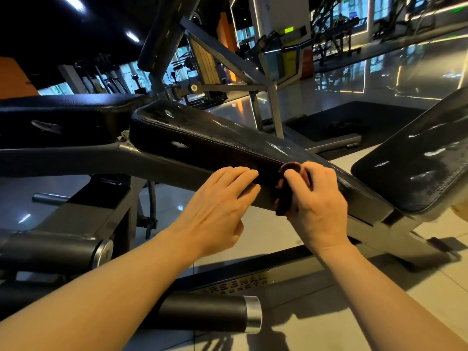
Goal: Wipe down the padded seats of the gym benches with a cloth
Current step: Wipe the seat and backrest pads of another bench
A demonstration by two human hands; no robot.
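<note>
A long black padded seat [215, 138] is seen running across the middle of the view, tilted so that its far end sits higher on the left and its near end drops toward the right. Scuffed, worn patches are visible along its side wall. The right hand [317, 201] is held against the near side edge of this pad, its fingers curled round a small dark brown cloth [288, 188], which is pressed to the vinyl at the seam. How much of the cloth is bunched inside the palm cannot be told, since most of it is hidden by the fingers. The left hand [217, 206] is laid flat just beside it, fingers straight and together, their tips resting on the lower edge of the same pad; nothing is held in it.

A second black pad [415, 158] is set at an angle to the right, and a third [63, 107] lies level at the left. The pads are carried on a grey steel frame [121, 153]. Two black foam rollers with metal end caps [210, 312] are seen low in the foreground, above a pale tiled floor [316, 323].
</note>
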